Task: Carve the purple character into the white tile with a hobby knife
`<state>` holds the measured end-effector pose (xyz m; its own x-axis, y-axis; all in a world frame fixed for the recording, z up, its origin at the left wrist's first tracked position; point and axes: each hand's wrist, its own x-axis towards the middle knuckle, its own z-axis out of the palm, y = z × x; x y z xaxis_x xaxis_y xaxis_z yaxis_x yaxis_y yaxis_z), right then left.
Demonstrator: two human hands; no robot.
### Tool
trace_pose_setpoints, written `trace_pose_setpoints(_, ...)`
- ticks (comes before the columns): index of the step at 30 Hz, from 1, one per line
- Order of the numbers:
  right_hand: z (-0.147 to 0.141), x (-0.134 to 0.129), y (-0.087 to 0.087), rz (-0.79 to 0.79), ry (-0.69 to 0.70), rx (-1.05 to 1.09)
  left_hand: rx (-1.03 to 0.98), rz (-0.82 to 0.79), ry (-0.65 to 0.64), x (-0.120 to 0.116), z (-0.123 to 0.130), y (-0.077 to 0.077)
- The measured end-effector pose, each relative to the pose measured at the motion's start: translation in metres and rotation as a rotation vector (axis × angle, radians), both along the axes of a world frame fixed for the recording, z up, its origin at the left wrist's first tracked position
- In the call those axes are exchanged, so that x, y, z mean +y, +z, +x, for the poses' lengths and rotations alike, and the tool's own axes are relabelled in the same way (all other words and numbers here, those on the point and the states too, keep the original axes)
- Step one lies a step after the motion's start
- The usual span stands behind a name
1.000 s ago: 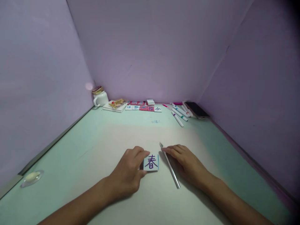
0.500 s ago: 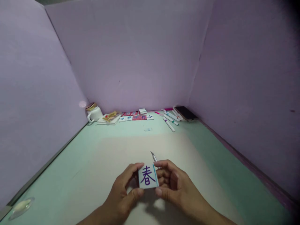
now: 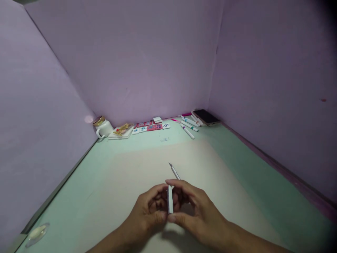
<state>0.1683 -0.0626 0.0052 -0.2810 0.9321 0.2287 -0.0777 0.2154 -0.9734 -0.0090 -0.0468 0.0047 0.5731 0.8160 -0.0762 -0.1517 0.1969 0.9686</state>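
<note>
A small white square tile (image 3: 170, 200) is held edge-on above the pale mat, its thin side facing me and its written face turned out of clear view. My left hand (image 3: 150, 209) has thumb and fingers at the tile's left side. My right hand (image 3: 193, 207) grips it at the top and bottom edges with index finger and thumb. Just beyond my right hand lies a craft knife (image 3: 174, 171), its blade pointing away and to the left; the fingers hide its rear end.
At the back stand a white lidded mug (image 3: 105, 128), a packet (image 3: 123, 129) on white squares, red and white character tiles (image 3: 154, 127), several markers (image 3: 189, 125) and a phone (image 3: 205, 116). An oval item (image 3: 37, 234) lies front left. Lilac walls enclose three sides.
The tile has been turned from showing its purple character to standing edge-on. Both hands have come closer together around it. The camera view has tilted slightly, and more of the knife shows.
</note>
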Motion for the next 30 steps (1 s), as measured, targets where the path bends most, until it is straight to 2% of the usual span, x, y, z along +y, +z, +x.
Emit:
trace_pose_setpoints(2, 0.0, -0.001, 0.001, 0.028, 0.0, -0.016, 0.022, -0.003, 0.013, 0.0, -0.001, -0.002)
trace_pose_setpoints(4, 0.0, -0.002, 0.001, -0.017, 0.018, -0.01, 0.079, 0.029, 0.082, -0.001, -0.004, -0.005)
trace_pose_setpoints(8, -0.001, 0.002, -0.003, -0.281, 0.036, 0.151, 0.204, 0.234, 0.251, -0.006, -0.011, -0.007)
trace_pose_setpoints(12, 0.001, 0.007, -0.01, -0.507, 0.163, 0.421, 0.126, 0.488, 0.255, -0.008, -0.015, -0.004)
trace_pose_setpoints(14, 0.001, 0.007, -0.013, -0.556, 0.218, 0.504, 0.099, 0.536, 0.258, -0.008, -0.015, 0.0)
trace_pose_setpoints(16, -0.001, 0.005, -0.016, -0.539, 0.225, 0.492, 0.115, 0.479, 0.256, -0.007, -0.015, 0.004)
trace_pose_setpoints(20, -0.004, 0.002, -0.023, -0.428, 0.137, 0.339, 0.173, 0.207, 0.208, -0.008, -0.013, 0.009)
trace_pose_setpoints(23, -0.002, 0.002, -0.028, -0.392, 0.079, 0.274, 0.097, 0.055, 0.165, -0.009, -0.009, 0.01)
trace_pose_setpoints(30, 0.002, 0.0, -0.025, -0.429, 0.095, 0.289, 0.039, -0.053, 0.165, -0.008, -0.007, 0.011)
